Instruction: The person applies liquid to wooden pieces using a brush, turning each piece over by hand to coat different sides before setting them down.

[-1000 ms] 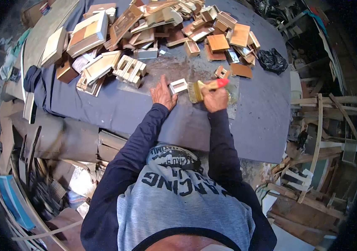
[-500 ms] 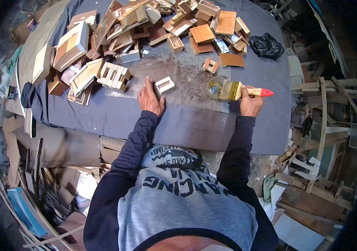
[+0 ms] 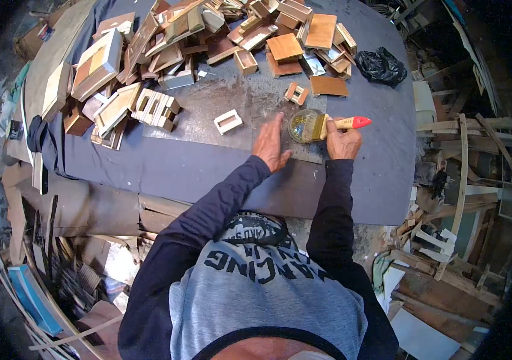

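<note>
Hands are apart right now, with the left hand open, fingers stretched out and thumb off to the side. Nothing in it that I can see, and I can't tell if it's actually touching the surface. The right hand is closed around the brush, gripping the handle where it meets the head, with the red end poking out past the fist.

Brush looks light, with a stiff handle and soft, floppy bristles, so that grip near the head seems like a solid choice for control. Stuff on the bristles might make it a bit slick if it creeps up the handle. The bristles sit over the clear tub, which is just beside the left hand's fingertips. Tub looks thin and pretty easy to knock, so I'd steady it by the rim.

Small pale frame is lying by itself on the other side of the left hand, not touched by either one. Probably light and rigid; I'd pinch it by the outer edges, though the thin walls could crack if squeezed hard.

Further out, a tiny two-tone block sits just beyond the tub, then a big messy pile of wooden boxes and a crumpled black bag.
</note>
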`<state>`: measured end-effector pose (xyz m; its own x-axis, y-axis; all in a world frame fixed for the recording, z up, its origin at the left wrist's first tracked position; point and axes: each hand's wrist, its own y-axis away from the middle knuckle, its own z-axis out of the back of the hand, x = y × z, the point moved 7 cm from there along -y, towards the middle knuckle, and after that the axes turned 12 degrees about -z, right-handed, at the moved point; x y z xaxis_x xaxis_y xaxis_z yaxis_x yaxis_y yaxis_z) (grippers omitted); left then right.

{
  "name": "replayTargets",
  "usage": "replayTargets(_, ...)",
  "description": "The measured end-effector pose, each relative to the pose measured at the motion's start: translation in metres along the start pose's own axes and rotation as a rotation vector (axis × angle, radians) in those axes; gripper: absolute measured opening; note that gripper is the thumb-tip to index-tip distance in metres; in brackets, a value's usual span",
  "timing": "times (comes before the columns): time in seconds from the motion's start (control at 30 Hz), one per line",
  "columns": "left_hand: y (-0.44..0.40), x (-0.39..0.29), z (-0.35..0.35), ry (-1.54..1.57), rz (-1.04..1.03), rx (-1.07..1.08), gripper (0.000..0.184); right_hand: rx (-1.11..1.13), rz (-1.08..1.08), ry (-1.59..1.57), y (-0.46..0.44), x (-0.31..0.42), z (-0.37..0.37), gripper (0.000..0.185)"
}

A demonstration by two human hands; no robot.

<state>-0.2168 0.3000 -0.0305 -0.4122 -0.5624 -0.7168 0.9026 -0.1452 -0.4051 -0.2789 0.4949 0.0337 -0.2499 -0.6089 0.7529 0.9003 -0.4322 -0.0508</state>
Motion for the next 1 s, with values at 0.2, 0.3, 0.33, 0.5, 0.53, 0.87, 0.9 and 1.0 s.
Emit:
replayTargets(0.2, -0.012, 0.008, -0.033, -0.017, 0.151, 0.094, 0.102, 0.004, 0.035, 0.023, -0.002, -0.001, -0.006, 0.029)
replayTargets(0.3, -0.011, 0.014, -0.040, -0.045, 0.240, 0.132, 0.104, 0.017, 0.001, 0.076, 0.003, 0.008, -0.006, 0.029)
replayTargets(0.33, -0.012, 0.016, -0.042, -0.065, 0.250, 0.131, 0.106, 0.023, 0.015, 0.090, 0.002, 0.008, -0.009, 0.029)
replayTargets(0.5, -0.014, 0.025, -0.053, -0.099, 0.274, 0.134, 0.107, 0.024, 0.045, 0.115, 0.000, 0.002, -0.018, 0.031)
replayTargets(0.53, -0.014, 0.025, -0.054, -0.107, 0.275, 0.124, 0.107, 0.017, 0.047, 0.158, -0.002, 0.000, -0.020, 0.032)
replayTargets(0.87, -0.017, 0.032, -0.059, -0.202, 0.184, 0.096, 0.108, 0.038, 0.056, 0.439, -0.007, 0.008, -0.037, 0.032)
replayTargets(0.9, -0.017, 0.034, -0.060, -0.206, 0.199, 0.101, 0.108, 0.041, 0.059, 0.440, -0.010, 0.006, -0.040, 0.032)
replayTargets(1.0, -0.016, 0.036, -0.060, -0.210, 0.204, 0.110, 0.110, 0.050, 0.097, 0.387, -0.012, 0.005, -0.044, 0.033)
